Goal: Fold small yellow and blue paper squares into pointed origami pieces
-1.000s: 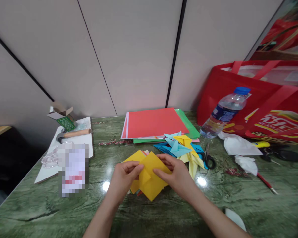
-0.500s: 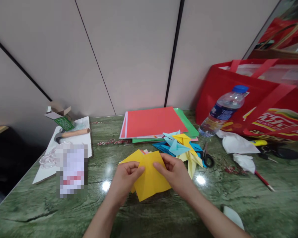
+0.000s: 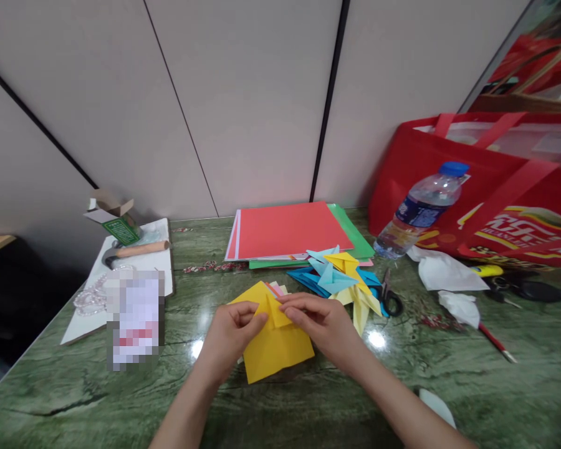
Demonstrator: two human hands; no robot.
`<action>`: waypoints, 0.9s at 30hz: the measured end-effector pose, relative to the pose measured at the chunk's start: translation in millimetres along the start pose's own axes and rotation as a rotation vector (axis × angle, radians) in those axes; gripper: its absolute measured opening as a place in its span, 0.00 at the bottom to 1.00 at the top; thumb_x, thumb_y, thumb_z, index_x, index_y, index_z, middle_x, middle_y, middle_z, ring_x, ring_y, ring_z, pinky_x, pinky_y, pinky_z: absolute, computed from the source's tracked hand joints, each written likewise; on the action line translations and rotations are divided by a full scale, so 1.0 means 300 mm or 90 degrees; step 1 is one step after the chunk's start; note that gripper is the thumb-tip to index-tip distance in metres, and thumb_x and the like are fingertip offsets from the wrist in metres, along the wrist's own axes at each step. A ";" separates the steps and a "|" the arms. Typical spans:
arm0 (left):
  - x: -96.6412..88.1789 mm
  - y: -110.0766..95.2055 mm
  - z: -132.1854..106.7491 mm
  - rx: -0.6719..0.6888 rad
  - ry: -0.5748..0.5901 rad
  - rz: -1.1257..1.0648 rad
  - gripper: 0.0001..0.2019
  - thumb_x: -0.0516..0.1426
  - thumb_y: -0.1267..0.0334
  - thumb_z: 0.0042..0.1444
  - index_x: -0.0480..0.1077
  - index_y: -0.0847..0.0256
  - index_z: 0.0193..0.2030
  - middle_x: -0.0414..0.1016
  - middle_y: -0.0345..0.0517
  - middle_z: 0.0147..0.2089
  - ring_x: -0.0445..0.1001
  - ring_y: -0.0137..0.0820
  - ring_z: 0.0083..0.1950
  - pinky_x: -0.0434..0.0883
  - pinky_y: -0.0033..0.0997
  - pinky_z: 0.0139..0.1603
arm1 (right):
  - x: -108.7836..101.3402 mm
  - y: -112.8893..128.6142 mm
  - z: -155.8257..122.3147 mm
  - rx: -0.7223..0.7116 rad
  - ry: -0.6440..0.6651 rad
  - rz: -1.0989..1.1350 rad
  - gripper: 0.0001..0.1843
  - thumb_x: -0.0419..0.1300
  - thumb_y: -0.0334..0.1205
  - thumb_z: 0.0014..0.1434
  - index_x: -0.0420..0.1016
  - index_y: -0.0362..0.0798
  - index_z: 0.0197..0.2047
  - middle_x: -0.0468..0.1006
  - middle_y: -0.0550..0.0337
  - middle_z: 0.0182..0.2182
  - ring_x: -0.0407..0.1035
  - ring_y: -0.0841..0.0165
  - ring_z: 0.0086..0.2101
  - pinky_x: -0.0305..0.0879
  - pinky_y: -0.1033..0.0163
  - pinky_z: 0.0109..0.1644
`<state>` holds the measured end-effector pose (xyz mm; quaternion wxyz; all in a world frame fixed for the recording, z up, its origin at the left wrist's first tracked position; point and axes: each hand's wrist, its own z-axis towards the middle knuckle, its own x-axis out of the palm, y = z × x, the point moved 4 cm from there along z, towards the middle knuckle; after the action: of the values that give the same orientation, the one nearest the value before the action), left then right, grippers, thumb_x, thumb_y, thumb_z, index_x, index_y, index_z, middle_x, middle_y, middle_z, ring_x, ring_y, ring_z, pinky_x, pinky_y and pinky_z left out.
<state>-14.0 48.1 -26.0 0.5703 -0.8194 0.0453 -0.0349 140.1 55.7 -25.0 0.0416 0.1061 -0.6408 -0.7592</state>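
A yellow sheet of paper [image 3: 278, 352] is between my two hands, with its upper right part bent over toward the middle. My left hand [image 3: 236, 327] pinches its left edge, thumb on top. Closed on the folded-over corner is my right hand [image 3: 320, 318], thumb and fingers together. Behind the sheet more yellow paper [image 3: 251, 291] and some pink and cream paper edges show, partly hidden. Just beyond my right hand lie folded paper shapes [image 3: 331, 274] in blue, light blue and yellow, beside black scissors [image 3: 391, 296].
Red, green and white paper sheets [image 3: 294, 231] are stacked by the wall. On the right stand a water bottle [image 3: 421, 209] and a red bag [image 3: 486, 181], near tissues [image 3: 449, 271] and a red brush [image 3: 498, 342]. A sickle [image 3: 140, 250] and a small box [image 3: 116, 224] rest on a white board at left.
My right hand has moved slightly left and folded the sheet's upper right part inward. The sheet has turned a little; my left hand stays at its left edge.
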 end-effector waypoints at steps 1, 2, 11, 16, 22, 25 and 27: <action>0.002 0.001 0.000 0.001 0.006 0.015 0.12 0.63 0.57 0.39 0.73 0.65 0.26 0.74 0.42 0.21 0.70 0.29 0.23 0.65 0.25 0.25 | 0.000 -0.014 0.001 0.029 -0.006 0.015 0.05 0.59 0.39 0.52 0.76 0.50 0.30 0.79 0.58 0.33 0.73 0.64 0.36 0.70 0.58 0.39; 0.003 0.002 0.000 0.001 0.011 0.025 0.11 0.63 0.57 0.40 0.72 0.65 0.25 0.74 0.41 0.21 0.70 0.28 0.23 0.64 0.24 0.24 | 0.000 -0.027 0.002 0.058 -0.009 0.031 0.04 0.61 0.39 0.50 0.75 0.49 0.30 0.79 0.59 0.30 0.73 0.66 0.33 0.70 0.60 0.36; 0.021 0.006 -0.005 -0.008 0.044 0.013 0.11 0.63 0.58 0.40 0.71 0.65 0.26 0.76 0.45 0.25 0.72 0.30 0.26 0.66 0.25 0.26 | 0.000 -0.043 0.006 0.144 0.004 0.114 0.09 0.65 0.38 0.41 0.70 0.46 0.26 0.73 0.66 0.22 0.68 0.73 0.24 0.67 0.66 0.30; 0.023 0.015 -0.007 -0.033 0.034 -0.022 0.12 0.65 0.59 0.37 0.72 0.64 0.25 0.78 0.47 0.28 0.73 0.30 0.26 0.67 0.26 0.26 | 0.003 -0.052 0.001 0.143 -0.001 0.118 0.09 0.66 0.40 0.40 0.72 0.47 0.26 0.73 0.66 0.21 0.68 0.73 0.23 0.66 0.66 0.29; 0.024 0.017 -0.007 -0.048 0.021 -0.036 0.10 0.65 0.60 0.35 0.71 0.64 0.23 0.77 0.44 0.24 0.71 0.28 0.23 0.65 0.24 0.25 | 0.005 -0.058 0.001 0.139 -0.004 0.109 0.07 0.65 0.38 0.41 0.74 0.48 0.26 0.74 0.65 0.21 0.67 0.72 0.23 0.66 0.65 0.29; 0.028 0.016 -0.007 -0.047 0.025 -0.034 0.10 0.65 0.61 0.35 0.71 0.64 0.22 0.75 0.42 0.22 0.70 0.27 0.23 0.64 0.24 0.24 | 0.005 -0.055 0.002 0.145 0.005 0.104 0.06 0.64 0.37 0.41 0.74 0.48 0.26 0.74 0.65 0.22 0.67 0.72 0.24 0.65 0.64 0.30; 0.029 0.017 -0.007 -0.050 0.027 -0.030 0.10 0.65 0.62 0.36 0.71 0.64 0.22 0.75 0.43 0.23 0.70 0.27 0.23 0.64 0.24 0.24 | 0.005 -0.053 0.002 0.144 0.004 0.102 0.06 0.64 0.36 0.41 0.74 0.48 0.26 0.74 0.65 0.22 0.67 0.72 0.24 0.65 0.64 0.30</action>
<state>-5.9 43.3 -30.1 0.5356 -0.8411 0.0397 -0.0641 139.7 58.9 -40.8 0.0919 0.0605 -0.7288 -0.6759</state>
